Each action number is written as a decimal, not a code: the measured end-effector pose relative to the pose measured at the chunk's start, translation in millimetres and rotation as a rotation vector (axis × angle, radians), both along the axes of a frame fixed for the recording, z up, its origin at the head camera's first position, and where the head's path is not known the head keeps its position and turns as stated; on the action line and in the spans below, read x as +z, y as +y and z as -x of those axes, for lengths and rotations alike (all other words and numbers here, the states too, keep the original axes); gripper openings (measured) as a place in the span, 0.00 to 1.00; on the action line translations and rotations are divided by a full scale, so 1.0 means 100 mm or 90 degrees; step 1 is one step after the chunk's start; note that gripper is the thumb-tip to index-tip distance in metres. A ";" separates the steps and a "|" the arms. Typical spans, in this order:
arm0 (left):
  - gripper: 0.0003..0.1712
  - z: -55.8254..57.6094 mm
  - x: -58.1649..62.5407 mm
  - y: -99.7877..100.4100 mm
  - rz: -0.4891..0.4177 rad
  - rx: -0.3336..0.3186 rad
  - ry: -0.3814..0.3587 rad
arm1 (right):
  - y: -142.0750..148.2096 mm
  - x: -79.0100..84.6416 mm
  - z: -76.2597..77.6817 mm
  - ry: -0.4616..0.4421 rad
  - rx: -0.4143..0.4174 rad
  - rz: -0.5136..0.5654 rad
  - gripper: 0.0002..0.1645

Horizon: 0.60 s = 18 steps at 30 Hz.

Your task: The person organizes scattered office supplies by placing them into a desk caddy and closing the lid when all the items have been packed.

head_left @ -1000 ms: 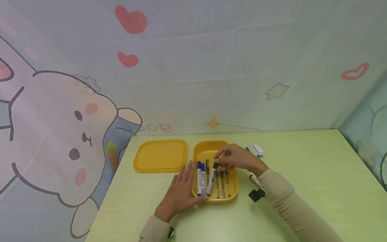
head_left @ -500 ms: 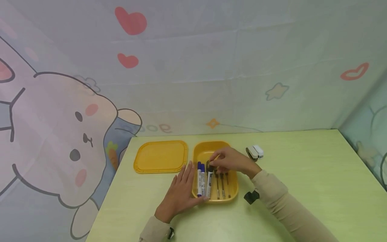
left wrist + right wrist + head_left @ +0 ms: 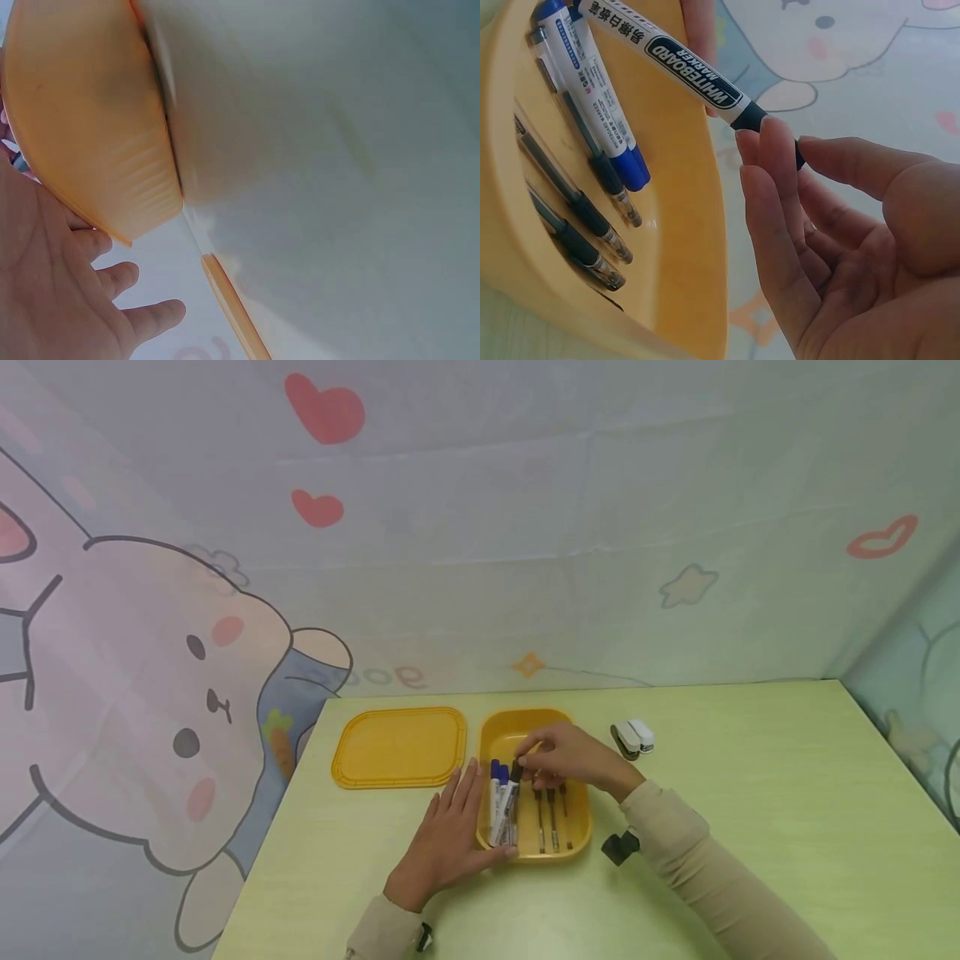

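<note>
My right hand point(image 3: 572, 760) pinches a black-capped whiteboard marker point(image 3: 694, 71) by its cap, between thumb and fingertips. The marker slants inside a yellow box point(image 3: 501, 735), over two blue-capped markers point(image 3: 585, 82). In the right wrist view, several clear pens with black grips point(image 3: 592, 217) lie beside them along the box. My left hand point(image 3: 442, 835) rests against the box's left side, its fingers straight and its thumb at the near left corner. In the left wrist view, the left fingertips point(image 3: 161, 315) extend past the box's outer wall point(image 3: 97, 127).
A flat yellow lid point(image 3: 401, 747) lies left of the box on the pale green table point(image 3: 757, 802). Right of the box sit a small black and white stapler-like item point(image 3: 624, 742) and a white object point(image 3: 641, 735). A printed cloth point(image 3: 465, 610) hangs behind the table.
My right hand has shifted slightly left with the black-capped marker, whose lower end now lies over the blue-capped markers. My sleeve now covers where the red-tipped marker showed. My left hand stays still.
</note>
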<state>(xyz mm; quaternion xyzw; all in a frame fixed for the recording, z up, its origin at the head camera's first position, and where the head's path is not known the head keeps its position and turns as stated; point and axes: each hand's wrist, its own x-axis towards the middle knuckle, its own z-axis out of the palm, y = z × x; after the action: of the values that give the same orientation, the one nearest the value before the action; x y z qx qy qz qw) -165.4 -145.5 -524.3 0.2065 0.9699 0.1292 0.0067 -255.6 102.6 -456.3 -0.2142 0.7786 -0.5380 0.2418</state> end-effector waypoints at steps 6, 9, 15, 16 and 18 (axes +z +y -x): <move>0.68 0.00 -0.01 0.00 0.000 -0.004 0.004 | -0.01 -0.01 -0.02 0.010 0.018 -0.025 0.16; 0.68 0.00 -0.02 0.00 -0.003 -0.006 0.004 | 0.00 -0.01 -0.03 0.014 0.033 -0.043 0.20; 0.68 0.00 -0.01 0.00 -0.016 -0.001 0.000 | 0.11 -0.04 -0.01 0.011 0.017 -0.042 0.20; 0.68 0.00 -0.01 0.00 -0.016 0.001 -0.001 | 0.13 -0.05 -0.01 0.013 0.015 -0.038 0.20; 0.68 0.00 -0.01 0.00 -0.010 0.002 -0.003 | 0.18 -0.06 0.00 0.016 0.014 -0.032 0.19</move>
<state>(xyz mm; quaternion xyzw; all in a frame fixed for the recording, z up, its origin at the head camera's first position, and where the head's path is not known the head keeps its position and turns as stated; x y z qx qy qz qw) -165.4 -145.3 -525.4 0.2050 0.9690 0.1377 0.0070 -255.3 120.9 -462.7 -0.2232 0.7924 -0.5127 0.2436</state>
